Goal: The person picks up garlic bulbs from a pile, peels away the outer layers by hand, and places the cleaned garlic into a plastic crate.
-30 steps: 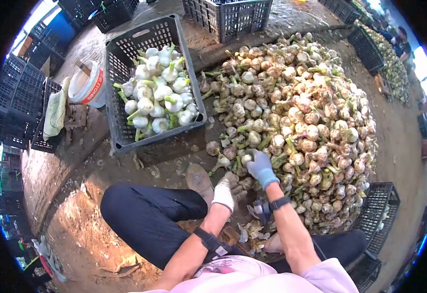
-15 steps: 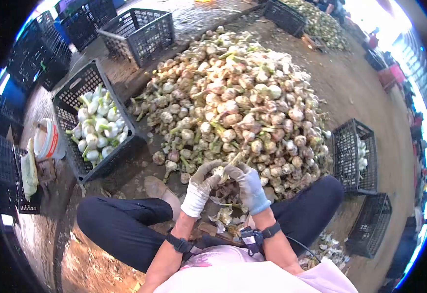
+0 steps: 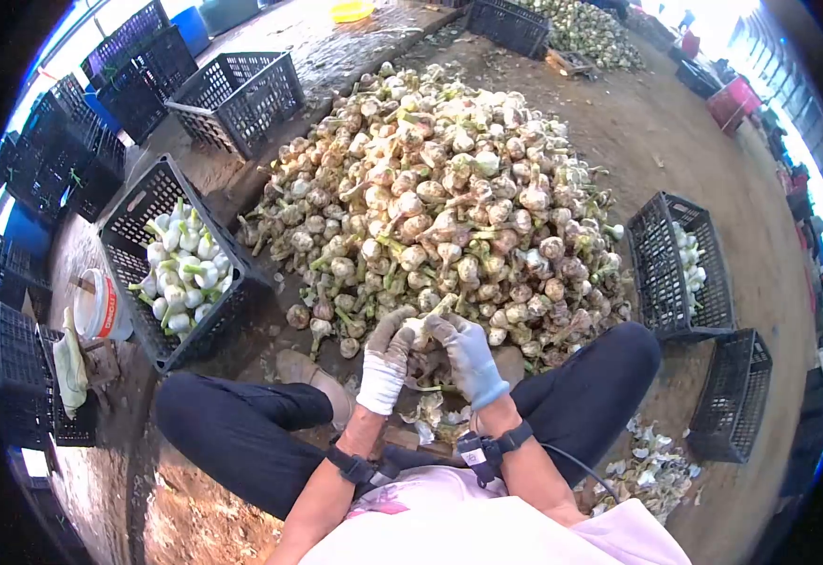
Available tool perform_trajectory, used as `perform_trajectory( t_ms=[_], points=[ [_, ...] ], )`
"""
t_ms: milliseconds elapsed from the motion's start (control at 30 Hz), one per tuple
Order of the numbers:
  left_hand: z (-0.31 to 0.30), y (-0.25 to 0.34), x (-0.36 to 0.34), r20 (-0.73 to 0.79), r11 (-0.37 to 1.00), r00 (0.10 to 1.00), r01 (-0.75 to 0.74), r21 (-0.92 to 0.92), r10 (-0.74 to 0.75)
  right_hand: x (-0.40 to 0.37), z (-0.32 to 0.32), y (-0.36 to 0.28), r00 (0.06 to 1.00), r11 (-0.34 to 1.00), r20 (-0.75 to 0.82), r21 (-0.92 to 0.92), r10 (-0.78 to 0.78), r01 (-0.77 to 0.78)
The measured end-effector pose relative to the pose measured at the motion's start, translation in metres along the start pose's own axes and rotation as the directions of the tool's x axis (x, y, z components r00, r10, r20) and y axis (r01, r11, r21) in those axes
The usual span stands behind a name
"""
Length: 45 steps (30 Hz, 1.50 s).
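A garlic bulb (image 3: 418, 330) with a stubby pale stem is between my two gloved hands, just in front of the big heap of unpeeled garlic (image 3: 449, 198). My left hand (image 3: 388, 356), in a soiled white glove, is closed around the bulb's left side. The fingers of my right hand (image 3: 466, 353), in a grey-blue glove, pinch it from the right near the stem. My fingers partly cover the bulb. Below my hands, loose papery skins (image 3: 430, 411) lie on the ground between my legs.
To the left stands a black crate (image 3: 168, 188) holding cleaned white garlic, beside a white bucket (image 3: 105, 306). Another crate (image 3: 680, 273) with some white garlic is at the right, with a further black crate (image 3: 732, 400) nearer me. More skins (image 3: 651, 471) are scattered by my right knee.
The view has shifted and tilted slightly, so the heap and crates sit differently in frame. Both hands stay together on the garlic bulb, its stem now pointing up to the right.
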<state>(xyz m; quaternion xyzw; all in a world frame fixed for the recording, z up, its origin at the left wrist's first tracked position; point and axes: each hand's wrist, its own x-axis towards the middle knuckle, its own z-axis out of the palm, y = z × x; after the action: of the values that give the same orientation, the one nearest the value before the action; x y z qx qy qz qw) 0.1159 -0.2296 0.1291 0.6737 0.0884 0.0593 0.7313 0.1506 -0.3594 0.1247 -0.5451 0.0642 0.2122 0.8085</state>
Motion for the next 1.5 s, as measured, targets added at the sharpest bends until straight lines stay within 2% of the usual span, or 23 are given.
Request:
perform_trajectory(
  t_ms=[100, 267, 333, 467, 500, 600, 700, 767, 833, 867, 900, 933, 1000, 1067, 1100, 1200, 1267, 1333, 1367, 1400, 1433, 1467, 1500],
  points=[
    [-0.004, -0.008, -0.002, -0.001, 1.000, 1.000, 0.006, -0.018, -0.006, -0.001, 0.002, -0.004, 1.000, 0.984, 0.012, -0.179, 0.004, -0.002],
    [-0.003, -0.006, -0.002, -0.046, 0.998, 0.999, 0.010, -0.067, -0.013, -0.007, 0.001, -0.012, 0.989, 0.997, 0.131, -0.054, 0.065, -0.059],
    [-0.006, 0.011, -0.004, -0.040, 0.954, 0.972, 0.217, -0.207, -0.230, -0.005, 0.001, -0.003, 0.990, 1.000, 0.143, 0.018, -0.006, 0.003],
    [-0.001, -0.014, 0.000, -0.064, 0.997, 0.995, -0.077, -0.004, 0.077, -0.004, 0.002, -0.005, 0.982, 0.964, 0.109, 0.202, 0.154, -0.173],
    [-0.003, -0.018, 0.002, -0.017, 0.863, 0.927, -0.342, 0.371, 0.374, -0.003, 0.001, -0.005, 0.988, 0.976, 0.064, 0.158, 0.141, -0.150],
    [0.001, -0.015, 0.003, 0.056, 0.713, 0.874, -0.429, 0.554, 0.483, -0.003, 0.001, -0.003, 0.993, 0.980, -0.023, 0.165, 0.115, -0.110],
    [0.001, -0.022, -0.002, -0.065, 0.999, 0.998, -0.029, -0.017, 0.028, 0.006, -0.009, 0.017, 0.992, 0.987, -0.091, 0.139, 0.093, -0.079],
    [-0.005, -0.026, 0.002, -0.041, 0.992, 0.997, 0.062, -0.110, -0.066, 0.007, -0.007, 0.018, 0.992, 0.998, -0.118, -0.029, 0.051, -0.055],
    [-0.009, -0.028, 0.007, -0.023, 0.757, 0.864, 0.428, -0.494, -0.504, 0.005, -0.002, 0.013, 0.987, 0.956, -0.155, -0.284, 0.037, -0.081],
    [-0.011, -0.024, 0.007, -0.023, 0.758, 0.867, 0.422, -0.498, -0.498, 0.009, -0.003, 0.018, 0.988, 0.955, -0.151, -0.289, 0.031, -0.074],
    [-0.014, -0.020, 0.005, 0.071, 0.640, 0.793, 0.538, -0.549, -0.605, 0.016, -0.007, 0.028, 0.937, 0.750, -0.032, -0.608, -0.349, 0.259],
    [-0.017, -0.017, 0.003, 0.174, 0.501, 0.700, 0.641, -0.582, -0.693, 0.019, -0.008, 0.031, 0.759, 0.347, 0.205, -0.795, -0.618, 0.497],
    [-0.019, -0.025, 0.005, 0.325, 0.371, 0.683, 0.665, -0.649, -0.654, 0.018, -0.014, 0.036, 0.768, 0.316, 0.234, -0.811, -0.596, 0.492],
    [-0.019, -0.020, 0.006, 0.191, 0.447, 0.682, 0.638, -0.627, -0.705, 0.014, -0.004, 0.027, 0.986, 0.907, -0.083, -0.409, -0.144, 0.098],
    [-0.019, -0.021, 0.006, 0.191, 0.445, 0.689, 0.629, -0.638, -0.700, -0.007, 0.006, 0.003, 0.992, 0.980, 0.030, 0.149, 0.126, -0.129],
    [-0.011, -0.029, 0.009, -0.018, 0.747, 0.782, 0.587, -0.312, -0.623, -0.021, 0.006, -0.010, 0.999, 0.996, 0.041, -0.088, -0.002, 0.006],
    [-0.013, -0.009, 0.007, 0.048, 0.736, 0.757, 0.646, -0.202, -0.652, -0.010, -0.012, 0.007, 0.972, 0.898, 0.122, -0.373, -0.202, 0.233],
    [-0.011, 0.000, 0.006, -0.005, 0.833, 0.852, 0.511, -0.212, -0.523, -0.004, -0.020, 0.010, 0.773, 0.361, 0.453, -0.699, -0.445, 0.617],
    [-0.009, 0.003, 0.005, -0.030, 0.872, 0.889, 0.442, -0.211, -0.458, -0.003, -0.020, 0.009, 0.738, 0.286, 0.496, -0.704, -0.457, 0.650],
    [-0.006, 0.004, 0.003, -0.055, 0.904, 0.919, 0.371, -0.210, -0.390, -0.003, -0.018, 0.010, 0.740, 0.288, 0.497, -0.705, -0.453, 0.649],
    [-0.004, 0.005, 0.002, -0.081, 0.932, 0.944, 0.298, -0.206, -0.320, -0.005, -0.009, 0.005, 0.934, 0.783, 0.204, -0.509, -0.294, 0.358],
    [-0.003, 0.005, 0.000, -0.105, 0.955, 0.963, 0.225, -0.195, -0.248, -0.008, -0.001, -0.001, 0.999, 0.995, 0.010, -0.092, 0.035, -0.033],
    [-0.004, 0.005, -0.004, 0.023, 0.704, 0.873, 0.409, -0.580, -0.488, -0.015, 0.003, -0.008, 0.993, 0.977, 0.094, -0.194, -0.067, 0.084]
  ],
)
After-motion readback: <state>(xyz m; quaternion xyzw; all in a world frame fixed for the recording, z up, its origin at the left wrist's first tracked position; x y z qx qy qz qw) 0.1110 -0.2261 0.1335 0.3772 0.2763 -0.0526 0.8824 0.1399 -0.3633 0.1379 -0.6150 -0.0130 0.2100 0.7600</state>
